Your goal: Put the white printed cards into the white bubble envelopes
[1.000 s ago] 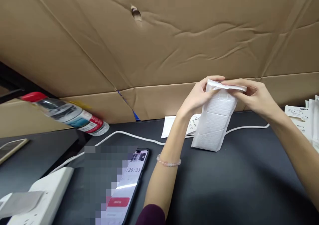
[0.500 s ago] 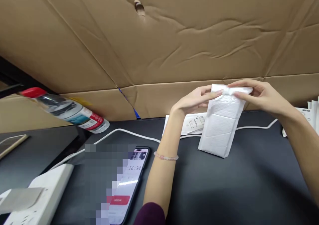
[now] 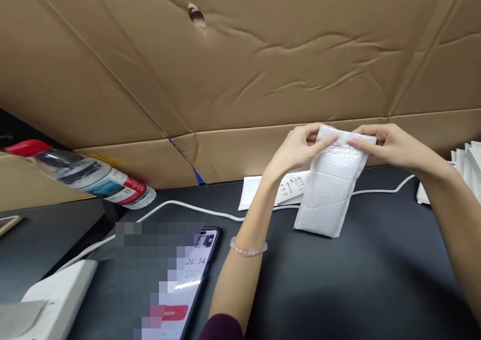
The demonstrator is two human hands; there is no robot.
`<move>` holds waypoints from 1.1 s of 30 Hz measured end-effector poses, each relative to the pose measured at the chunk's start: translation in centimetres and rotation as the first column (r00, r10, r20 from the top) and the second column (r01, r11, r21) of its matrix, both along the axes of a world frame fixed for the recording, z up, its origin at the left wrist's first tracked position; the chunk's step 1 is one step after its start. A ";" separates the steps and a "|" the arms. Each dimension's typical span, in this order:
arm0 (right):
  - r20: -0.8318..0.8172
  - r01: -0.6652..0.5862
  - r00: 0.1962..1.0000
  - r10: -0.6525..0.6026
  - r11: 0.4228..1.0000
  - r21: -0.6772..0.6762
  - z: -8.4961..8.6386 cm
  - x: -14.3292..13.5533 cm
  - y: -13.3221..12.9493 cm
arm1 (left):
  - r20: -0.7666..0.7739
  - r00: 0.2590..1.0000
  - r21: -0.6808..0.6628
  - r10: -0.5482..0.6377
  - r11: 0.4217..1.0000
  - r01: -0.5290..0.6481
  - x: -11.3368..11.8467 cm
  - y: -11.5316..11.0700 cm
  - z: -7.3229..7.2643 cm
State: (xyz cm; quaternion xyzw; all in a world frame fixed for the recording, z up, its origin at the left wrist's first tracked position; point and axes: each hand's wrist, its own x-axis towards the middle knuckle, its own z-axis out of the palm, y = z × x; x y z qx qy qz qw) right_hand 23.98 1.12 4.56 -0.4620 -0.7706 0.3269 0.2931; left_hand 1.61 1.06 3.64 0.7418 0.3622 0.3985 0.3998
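Note:
Upright over the black table, its lower end at or near the surface, is a white padded envelope (image 3: 328,189) with faint creases across it. My left hand (image 3: 302,147) pinches its top edge on the left, thumb in front and fingers behind. On the right side of the same edge, my right hand (image 3: 391,144) grips it in the same way. The fingers behind the envelope are partly hidden. A flat white packet with black print (image 3: 291,187) lies behind my left forearm, partly covered by the envelope.
A cardboard wall (image 3: 263,79) stands behind the table. Several white envelopes (image 3: 469,164) are stacked at the right. Across the table runs a white cable (image 3: 203,209). A phone (image 3: 191,285), a white power strip (image 3: 63,285) and a red-capped water bottle (image 3: 101,177) are on the left.
The whole view has shifted slightly, with the surroundings moving left in the picture. Both hands keep hold of the envelope, whose top edge looks flatter than before.

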 end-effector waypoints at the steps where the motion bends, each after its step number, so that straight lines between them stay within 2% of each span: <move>1: 0.027 0.028 0.999 -0.028 0.999 0.019 -0.1 0.7 0.3 | -0.036 0.999 0.016 0.006 1.000 -0.005 -0.3 0.1 0.0; 3: 0.122 0.085 0.988 -0.089 0.996 0.036 -0.7 2.5 1.4 | -0.223 0.974 0.003 0.033 0.999 -0.033 -1.3 0.3 -0.5; 4: 0.195 0.125 0.972 -0.129 0.992 0.036 -1.2 3.4 2.1 | -0.376 0.926 -0.031 0.037 0.998 -0.053 -1.8 0.5 -0.9; 5: 0.275 0.165 0.947 -0.164 0.986 0.020 -1.8 4.3 2.8 | -0.543 0.840 -0.081 0.019 0.994 -0.075 -2.3 0.7 -1.3; 6: 0.359 0.197 0.916 -0.180 0.980 -0.011 -2.5 5.1 3.5 | -0.695 0.718 -0.152 -0.035 0.983 -0.099 -2.5 0.9 -1.9; 8: 0.508 0.268 0.842 -0.181 0.958 -0.104 -4.1 5.9 4.7 | -0.872 0.473 -0.230 -0.122 0.957 -0.178 -2.5 1.1 -3.1; 9: 0.560 0.299 0.808 -0.182 0.946 -0.124 -4.9 6.0 5.1 | -0.905 0.402 -0.235 -0.136 0.949 -0.208 -2.3 1.2 -3.6; 11: 0.635 0.321 0.752 -0.173 0.939 -0.124 -6.3 5.6 5.5 | -0.930 0.349 -0.209 -0.118 0.949 -0.235 -1.7 1.4 -4.4; 14: 0.676 0.323 0.707 -0.209 0.945 -0.046 -7.2 4.2 5.5 | -0.928 0.359 -0.184 -0.103 0.963 -0.198 -1.2 1.5 -4.7; 16: 0.676 0.306 0.698 -0.235 0.952 0.016 -6.9 3.3 5.1 | -0.922 0.371 -0.182 -0.111 0.970 -0.162 -1.3 1.5 -4.3; 18: 0.635 0.273 0.737 -0.234 0.961 0.037 -6.1 2.4 4.4 | -0.909 0.406 -0.152 -0.094 0.982 -0.114 -1.3 1.4 -3.7; 20: 0.499 0.217 0.849 -0.174 0.976 -0.028 -5.0 1.4 3.6 | -0.881 0.472 -0.068 -0.034 0.996 -0.055 -1.2 1.1 -3.2; 22: 0.254 0.098 0.966 -0.048 0.977 -0.188 -4.0 0.4 2.6 | -0.833 0.551 0.050 0.048 0.999 -0.012 -0.8 0.8 -2.9; 23: 0.127 0.047 0.992 -0.016 0.970 -0.239 -3.6 0.0 2.2 | -0.804 0.588 0.104 0.086 0.995 -0.005 -0.6 0.6 -2.8; 24: 0.025 0.016 1.000 -0.010 0.964 -0.267 -3.2 -0.4 1.8 | -0.772 0.624 0.147 0.118 0.989 -0.004 -0.4 0.5 -2.8; 26: -0.094 0.033 0.994 -0.060 0.963 -0.269 -2.5 -1.0 1.1 | -0.699 0.699 0.198 0.150 0.980 -0.013 -0.3 0.4 -2.6; 29: -0.123 0.118 0.981 -0.151 0.962 -0.245 -1.8 -0.9 0.8 | -0.615 0.781 0.160 0.108 0.987 -0.011 -0.8 0.6 -2.6; 31: -0.122 0.164 0.973 -0.194 0.961 -0.223 -1.6 -0.2 1.0 | -0.657 0.753 0.053 0.027 0.999 0.010 -1.3 1.0 -2.9; 33: -0.126 0.201 0.966 -0.227 0.961 -0.193 -1.5 0.7 1.3 | -0.767 0.639 -0.072 -0.059 0.997 0.005 -1.4 1.4 -3.8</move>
